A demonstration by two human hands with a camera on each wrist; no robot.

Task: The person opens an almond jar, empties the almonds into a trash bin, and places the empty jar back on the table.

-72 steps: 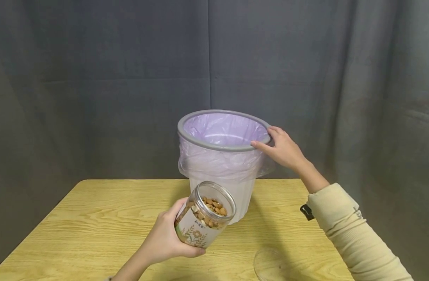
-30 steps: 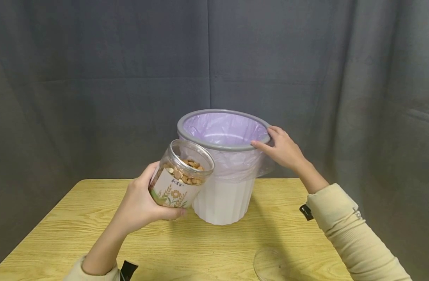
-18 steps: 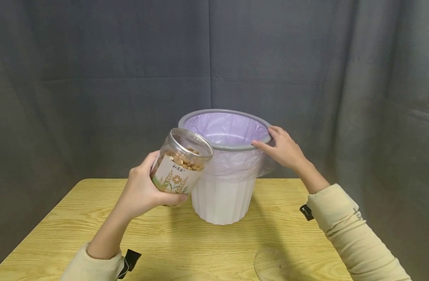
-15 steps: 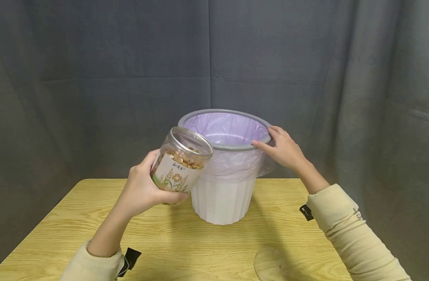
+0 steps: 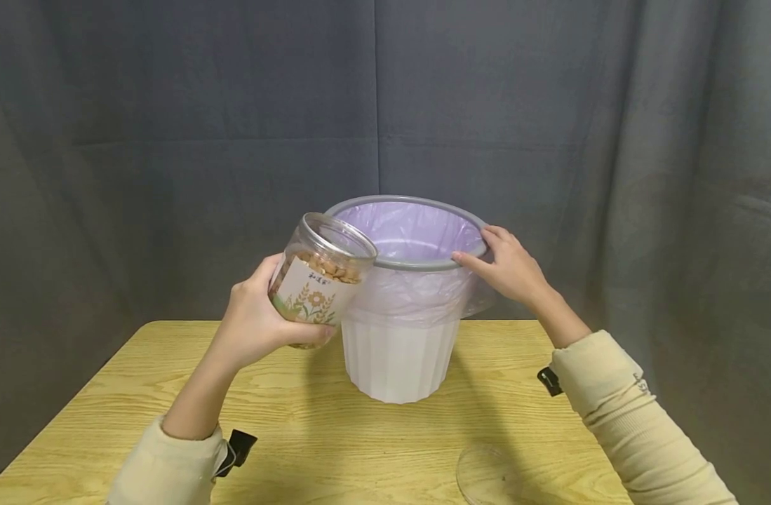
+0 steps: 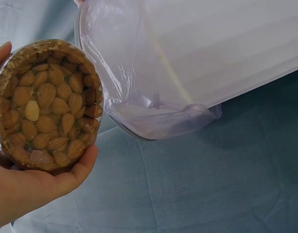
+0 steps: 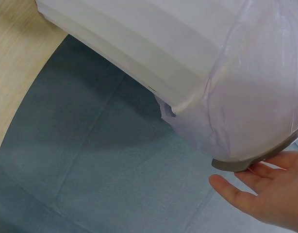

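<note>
While the left hand (image 5: 259, 319) wraps its grip around a clear plastic jar of almonds (image 5: 318, 277), the jar is held in the air, tilted with its open mouth toward the grey rim (image 5: 417, 265) of a white waste bin (image 5: 398, 358). The jar's mouth sits just beside the bin's near-left edge. The bin stands on the wooden table (image 5: 139, 393), lined with a pale purple bag (image 5: 410, 228) folded over its rim. The right hand (image 5: 511, 270) rests on the rim's right side, fingers (image 5: 470, 261) fairly straight, thumb over the top edge, grasping nothing else. A clear round lid (image 5: 483, 477) lies on the table at the near edge.
</note>
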